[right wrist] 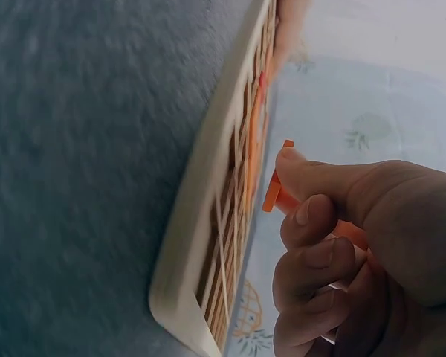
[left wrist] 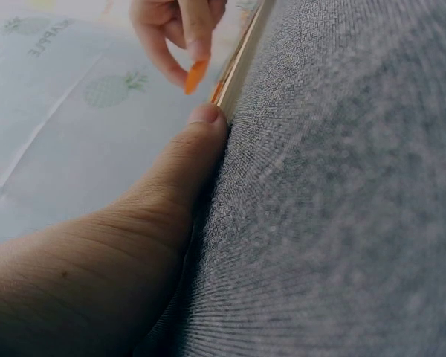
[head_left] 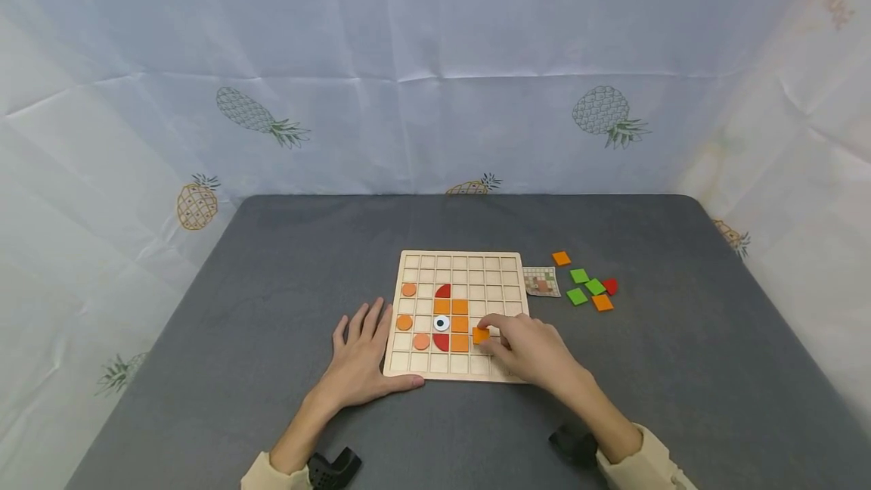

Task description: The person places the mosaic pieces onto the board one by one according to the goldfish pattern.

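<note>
Progress is looking about halfway to me: ten pieces, like the eye tile (head_left: 441, 323), are already sitting on the wooden board (head_left: 485, 276). Right hand (head_left: 527, 346) is pinching an orange square (head_left: 480, 336) in its grip, thumb and finger clamping it, and it's hovering just above the board, so it's not counting yet. Left hand (head_left: 363, 358) is resting at the board's near-left corner, fingers spreading apart. Six loose tiles (head_left: 595, 286) are lying right of the picture card (head_left: 542, 282), so a fair bit is probably remaining.
</note>
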`<state>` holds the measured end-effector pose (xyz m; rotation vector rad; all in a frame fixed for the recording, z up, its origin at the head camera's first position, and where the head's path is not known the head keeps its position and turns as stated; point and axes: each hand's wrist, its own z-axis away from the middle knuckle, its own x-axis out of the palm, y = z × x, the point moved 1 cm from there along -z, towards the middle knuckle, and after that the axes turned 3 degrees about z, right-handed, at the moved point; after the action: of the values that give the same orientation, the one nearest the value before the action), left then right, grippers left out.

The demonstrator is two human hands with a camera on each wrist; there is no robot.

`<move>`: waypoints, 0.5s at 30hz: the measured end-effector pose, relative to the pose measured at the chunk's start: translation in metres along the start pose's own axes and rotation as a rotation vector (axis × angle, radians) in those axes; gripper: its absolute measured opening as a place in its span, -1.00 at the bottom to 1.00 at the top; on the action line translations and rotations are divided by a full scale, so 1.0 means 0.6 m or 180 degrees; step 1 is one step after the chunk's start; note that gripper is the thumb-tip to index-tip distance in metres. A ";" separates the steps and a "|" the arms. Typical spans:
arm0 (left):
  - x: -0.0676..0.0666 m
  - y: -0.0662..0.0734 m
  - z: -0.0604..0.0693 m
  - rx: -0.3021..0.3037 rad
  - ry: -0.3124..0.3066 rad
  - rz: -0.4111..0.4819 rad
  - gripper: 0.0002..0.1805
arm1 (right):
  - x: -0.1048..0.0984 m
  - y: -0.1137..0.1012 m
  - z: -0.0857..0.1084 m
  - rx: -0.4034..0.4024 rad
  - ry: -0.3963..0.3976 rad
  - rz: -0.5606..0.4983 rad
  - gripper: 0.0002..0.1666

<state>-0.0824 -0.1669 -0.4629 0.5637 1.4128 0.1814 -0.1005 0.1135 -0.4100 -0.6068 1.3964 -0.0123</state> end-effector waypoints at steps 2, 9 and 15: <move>0.001 0.000 -0.001 0.0004 0.0002 -0.0002 0.40 | 0.006 -0.002 -0.002 -0.0035 -0.0032 -0.0013 -0.68; 0.002 -0.002 -0.001 0.0049 0.0065 -0.0037 0.40 | 0.016 -0.003 -0.004 -0.0050 -0.0030 0.0027 -0.72; 0.004 -0.003 0.000 0.0037 0.0052 -0.0037 0.40 | 0.021 -0.003 -0.002 -0.0024 0.0006 0.0128 -0.72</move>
<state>-0.0825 -0.1676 -0.4660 0.5647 1.4334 0.1689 -0.0984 0.1068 -0.4208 -0.5850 1.4106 0.0246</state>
